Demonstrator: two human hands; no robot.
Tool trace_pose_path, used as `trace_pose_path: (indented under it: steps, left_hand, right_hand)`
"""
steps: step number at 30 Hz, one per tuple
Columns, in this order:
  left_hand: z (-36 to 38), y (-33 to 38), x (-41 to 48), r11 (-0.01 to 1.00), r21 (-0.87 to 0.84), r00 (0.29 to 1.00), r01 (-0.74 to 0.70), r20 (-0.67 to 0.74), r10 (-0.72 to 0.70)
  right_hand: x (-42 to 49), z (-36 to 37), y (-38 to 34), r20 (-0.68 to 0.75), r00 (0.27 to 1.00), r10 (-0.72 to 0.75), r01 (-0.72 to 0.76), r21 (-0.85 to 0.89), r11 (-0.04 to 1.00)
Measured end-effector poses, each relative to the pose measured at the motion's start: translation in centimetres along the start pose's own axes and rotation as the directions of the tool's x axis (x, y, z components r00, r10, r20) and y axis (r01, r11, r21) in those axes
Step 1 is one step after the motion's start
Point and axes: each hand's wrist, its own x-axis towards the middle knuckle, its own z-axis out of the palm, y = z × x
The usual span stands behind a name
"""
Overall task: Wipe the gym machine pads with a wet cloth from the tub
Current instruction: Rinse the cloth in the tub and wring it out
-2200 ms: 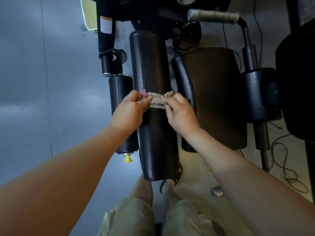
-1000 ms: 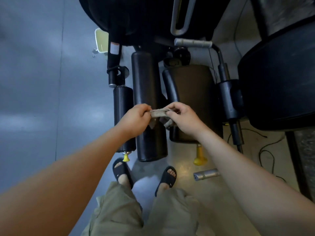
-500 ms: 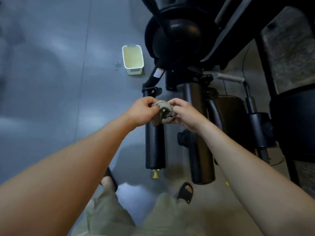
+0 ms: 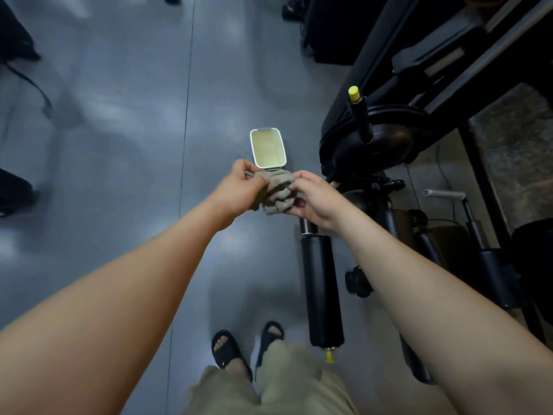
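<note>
Open grey floor (image 4: 119,145) is seen across the frame's left; the right side's pretty much blocked by the black machine (image 4: 389,139), roller pad (image 4: 321,289) included.

Left hand (image 4: 239,191) and right hand (image 4: 317,202), arms outstretched, grip the cloth (image 4: 278,189).

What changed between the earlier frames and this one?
The cloth, stretched flat across a pad of the gym machine 2.2 s ago, has been lifted off and bunched up. The left hand and right hand carried it toward the tub, which has come into view just beyond them. Unchanged: both hands keep gripping it.
</note>
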Motion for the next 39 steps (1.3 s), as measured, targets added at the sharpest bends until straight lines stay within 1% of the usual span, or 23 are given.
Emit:
trace_pose_path:
  steps: [1,2,4,6,8,11,13,15,16,20,22,24,28,31,32,34,35,37,39]
  left_hand:
    - [-0.5,0.3,0.9,0.999,-0.032,1.0,0.013,0.023,-0.013]
    - [-0.7,0.5,1.8,0.999,-0.029,0.999,0.015,0.047,-0.013]
    - [-1.3,1.4,4.3,0.996,0.087,0.996,-0.029,0.092,0.021]
    - [-1.6,2.7,7.3,0.964,0.248,0.987,-0.094,0.153,0.057]
    - [-1.7,4.3,11.5,0.91,0.392,0.98,-0.136,0.19,0.065]
    - [-2.1,7.1,17.6,0.797,0.59,0.987,-0.131,0.154,0.048]
    - [-2.1,9.1,22.1,0.731,0.664,0.983,-0.16,0.178,0.053]
    - [-2.2,10.8,26.1,0.682,0.712,0.982,-0.169,0.178,0.058]
    - [-2.1,11.7,27.9,0.68,0.714,0.981,-0.165,0.188,0.041]
    - [-1.4,13.8,34.1,0.786,0.609,0.959,-0.105,0.271,-0.081]
    - [-1.3,14.2,37.4,0.774,0.623,0.941,-0.114,0.316,-0.116]
    - [-0.6,14.6,41.5,0.761,0.634,0.912,-0.135,0.38,-0.155]
    - [0.3,14.5,48.7,0.79,0.61,0.834,-0.064,0.468,-0.293]
    - [0.6,13.9,54.6,0.806,0.592,0.766,-0.013,0.523,-0.373]
    - [0.8,13.7,56.2,0.818,0.575,0.755,0.002,0.536,-0.378]
    - [0.7,13.0,59.6,0.854,0.518,0.741,0.045,0.556,-0.376]
    - [0.1,12.6,61.6,0.867,0.493,0.743,0.078,0.551,-0.38]
    - [-1.3,11.3,64.9,0.869,0.48,0.746,0.118,0.535,-0.397]
    - [-2.9,9.7,67.7,0.845,0.514,0.777,0.147,0.469,-0.421]
  right_hand:
    - [1.0,0.3,-0.6,-0.001,1.0,-0.004,0.004,0.038,0.999]
    - [2.0,0.5,-1.0,0.0,1.0,-0.008,0.008,0.071,0.997]
    - [4.6,0.7,-2.2,0.007,1.0,-0.009,0.008,0.142,0.99]
    - [7.6,0.4,-3.5,0.003,1.0,-0.009,0.008,0.192,0.981]
    - [11.4,-0.3,-5.1,-0.016,1.0,-0.016,0.019,0.234,0.972]
    - [17.0,-1.4,-7.2,-0.08,0.996,-0.026,0.044,0.236,0.971]
    - [20.6,-2.2,-8.4,-0.159,0.987,-0.023,0.064,0.26,0.963]
    - [23.6,-2.9,-9.4,-0.202,0.979,0.011,0.055,0.316,0.947]
    - [24.8,-3.3,-10.0,-0.214,0.976,0.034,0.047,0.361,0.931]
    - [28.5,-4.7,-11.5,-0.278,0.957,0.083,0.082,0.534,0.841]
    - [30.1,-5.2,-11.7,-0.312,0.946,0.087,0.116,0.577,0.808]
    - [32.0,-6.1,-11.4,-0.375,0.922,0.1,0.155,0.592,0.791]
    - [36.1,-6.9,-10.4,-0.466,0.876,0.124,0.202,0.588,0.784]
    - [40.7,-6.5,-10.9,-0.559,0.812,0.167,0.22,0.558,0.8]
    - [42.2,-6.5,-11.0,-0.589,0.787,0.181,0.228,0.551,0.803]
    - [45.6,-6.4,-10.9,-0.647,0.737,0.194,0.258,0.535,0.804]
    - [48.0,-6.2,-10.8,-0.656,0.726,0.204,0.258,0.535,0.804]
    - [51.7,-5.6,-10.3,-0.657,0.715,0.239,0.262,0.568,0.78]
    - [54.8,-4.9,-9.8,-0.637,0.714,0.291,0.254,0.622,0.741]
